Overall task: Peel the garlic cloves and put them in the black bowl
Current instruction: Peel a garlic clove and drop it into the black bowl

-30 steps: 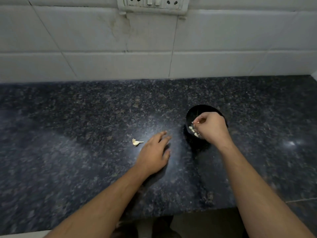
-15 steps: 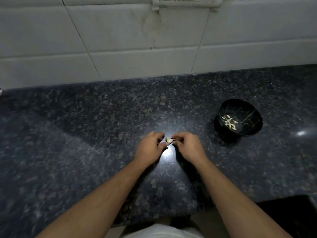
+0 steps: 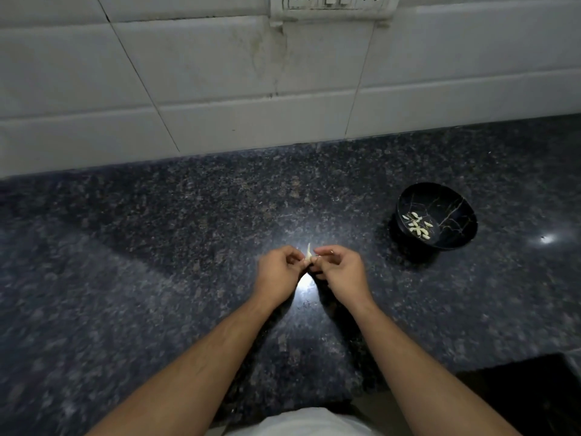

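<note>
— While my left hand (image 3: 278,272) and right hand (image 3: 341,272) pinch one garlic clove (image 3: 308,254) over the granite counter (image 3: 157,262), where's the black bowl (image 3: 456,212)?
— Well right, holding peeled cloves (image 3: 418,226).

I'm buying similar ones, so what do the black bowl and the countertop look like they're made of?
Black bowl: looks like glazed ceramic or glossy melamine, with a shiny dark surface and thin gold marble-style veins; which of the two cannot be told. Countertop: seems polished dark granite, with grey and brown speckles and a bright light reflection.
</note>
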